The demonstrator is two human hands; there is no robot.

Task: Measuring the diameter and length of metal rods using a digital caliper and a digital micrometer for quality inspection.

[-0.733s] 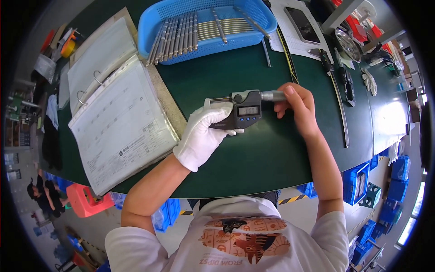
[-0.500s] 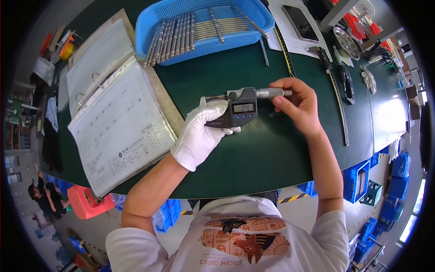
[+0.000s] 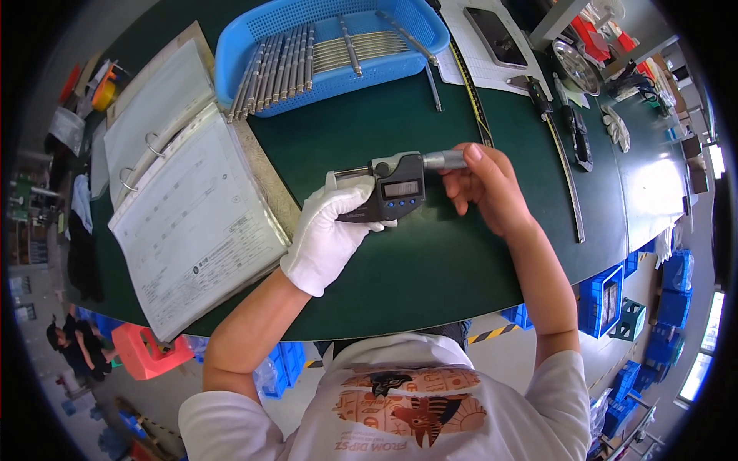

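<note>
A digital micrometer (image 3: 401, 187), dark grey with a small screen and blue buttons, is held level above the green table. My left hand (image 3: 327, 227), in a white glove, is wrapped round its frame at the left side. The bare right hand (image 3: 488, 188) is at the silver thimble (image 3: 446, 160) on the micrometer's right end, with the thumb on top and the other fingers curled below. No part shows between the measuring faces. Beyond the micrometer, a blue plastic basket (image 3: 330, 83) holds several slim metal shafts (image 3: 280, 69).
An open ring binder (image 3: 200, 223) with printed sheets lies at the left. To the right are a yellow tape measure (image 3: 470, 92), a phone (image 3: 496, 37) on paper, a long caliper (image 3: 555, 131), another dark measuring tool (image 3: 578, 138), a metal bowl (image 3: 576, 67) and a white glove (image 3: 616, 127).
My right thumb and fingers have rolled round the thimble, thumb now higher and fingers lower. The digits on the screen no longer read clearly. The whole view has shifted slightly.
</note>
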